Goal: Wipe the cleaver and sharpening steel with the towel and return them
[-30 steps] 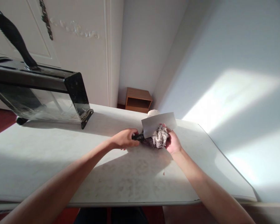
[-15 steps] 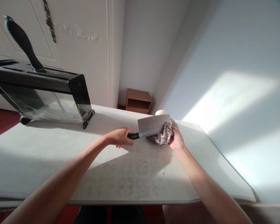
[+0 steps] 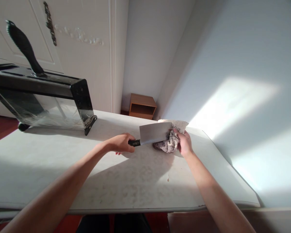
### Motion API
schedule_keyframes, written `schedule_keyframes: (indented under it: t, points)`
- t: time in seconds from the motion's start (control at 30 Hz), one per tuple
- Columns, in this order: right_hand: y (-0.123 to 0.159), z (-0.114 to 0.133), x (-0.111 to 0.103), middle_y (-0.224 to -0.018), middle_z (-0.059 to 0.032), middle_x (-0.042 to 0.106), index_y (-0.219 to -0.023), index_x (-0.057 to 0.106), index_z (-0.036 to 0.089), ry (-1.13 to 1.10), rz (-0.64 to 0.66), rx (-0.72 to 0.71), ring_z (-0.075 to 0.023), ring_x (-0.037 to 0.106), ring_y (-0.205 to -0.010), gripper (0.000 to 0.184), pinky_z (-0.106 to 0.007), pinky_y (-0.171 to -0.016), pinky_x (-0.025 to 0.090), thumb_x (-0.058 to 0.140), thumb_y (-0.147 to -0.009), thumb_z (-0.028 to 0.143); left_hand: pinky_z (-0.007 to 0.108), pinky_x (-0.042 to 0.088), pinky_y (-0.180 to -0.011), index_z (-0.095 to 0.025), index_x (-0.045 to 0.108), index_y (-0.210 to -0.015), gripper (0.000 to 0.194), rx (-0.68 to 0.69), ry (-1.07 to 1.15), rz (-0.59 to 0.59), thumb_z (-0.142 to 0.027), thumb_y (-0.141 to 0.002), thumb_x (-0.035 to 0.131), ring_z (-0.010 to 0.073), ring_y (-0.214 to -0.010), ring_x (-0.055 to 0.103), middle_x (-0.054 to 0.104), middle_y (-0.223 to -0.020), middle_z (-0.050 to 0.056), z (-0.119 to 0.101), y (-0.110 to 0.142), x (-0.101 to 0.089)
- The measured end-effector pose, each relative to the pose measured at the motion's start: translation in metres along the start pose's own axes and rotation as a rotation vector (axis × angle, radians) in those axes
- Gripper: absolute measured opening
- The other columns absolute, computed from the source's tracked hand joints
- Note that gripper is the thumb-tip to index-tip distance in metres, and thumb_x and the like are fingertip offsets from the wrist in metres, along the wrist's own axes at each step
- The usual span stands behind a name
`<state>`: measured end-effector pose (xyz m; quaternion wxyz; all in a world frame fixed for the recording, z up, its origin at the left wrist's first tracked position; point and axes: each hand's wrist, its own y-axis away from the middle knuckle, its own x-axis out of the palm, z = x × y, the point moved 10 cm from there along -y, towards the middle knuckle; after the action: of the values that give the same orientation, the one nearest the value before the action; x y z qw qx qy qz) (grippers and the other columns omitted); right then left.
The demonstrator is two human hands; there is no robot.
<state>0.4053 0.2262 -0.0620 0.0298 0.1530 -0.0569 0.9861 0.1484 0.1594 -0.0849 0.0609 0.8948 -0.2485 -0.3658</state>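
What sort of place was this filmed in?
Probably a room in a home: a white panelled door with an ornate handle, a small wooden cabinet and a white-topped table suggest it.

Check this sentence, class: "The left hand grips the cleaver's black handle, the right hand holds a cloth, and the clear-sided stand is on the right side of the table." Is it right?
Not quite: the head view shows the clear-sided stand on the left side of the table. The left hand does grip the cleaver's black handle, and the right hand holds a cloth.
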Motion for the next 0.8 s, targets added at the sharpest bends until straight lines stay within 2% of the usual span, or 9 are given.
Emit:
schedule_keyframes:
  t: [0.1, 0.27, 0.57, 0.8]
  points:
    - [0.002, 0.0, 0.005, -0.078, -0.0024, 0.072, -0.084, 0.067, 0.019, 0.016, 0.036, -0.015, -0.0198, 0.068, -0.075, 0.034, -0.031, -0.064, 0.056, 0.085, -0.059, 0.032, 0.021, 0.034, -0.03, -0.019, 0.052, -0.069, 0.011, -0.015, -0.003, -0.005, -0.027, -0.063, 0.053, 0.0141, -0.036, 0.048, 0.046, -0.043, -0.003, 0.001, 0.0, -0.001]
    - [0.004, -0.003, 0.005, -0.076, -0.0029, 0.07, -0.082, 0.063, 0.018, 0.001, 0.013, 0.025, -0.0211, 0.068, -0.079, 0.036, -0.03, -0.063, 0.054, 0.085, -0.057, 0.031, 0.02, 0.034, -0.03, -0.019, 0.05, -0.066, 0.01, -0.038, 0.032, -0.004, -0.028, -0.062, 0.053, 0.0127, -0.034, 0.046, 0.043, -0.041, -0.004, 0.003, -0.001, 0.0]
    - [0.001, -0.012, -0.003, -0.082, -0.0049, 0.069, -0.082, 0.06, 0.019, -0.006, -0.025, 0.073, -0.0217, 0.067, -0.078, 0.033, -0.032, -0.06, 0.053, 0.081, -0.059, 0.029, 0.021, 0.033, -0.031, -0.018, 0.051, -0.067, 0.013, -0.018, 0.128, -0.058, -0.03, -0.064, 0.054, 0.0124, -0.034, 0.044, 0.042, -0.04, -0.004, 0.003, -0.002, -0.003]
    - [-0.001, -0.024, -0.012, -0.083, -0.0039, 0.068, -0.089, 0.06, 0.019, -0.041, -0.063, 0.132, -0.0244, 0.068, -0.083, 0.033, -0.037, -0.065, 0.056, 0.075, -0.06, 0.025, 0.021, 0.033, -0.031, -0.019, 0.05, -0.068, 0.012, -0.015, 0.156, -0.124, -0.03, -0.066, 0.053, 0.0134, -0.034, 0.046, 0.045, -0.04, -0.005, 0.004, -0.004, -0.005]
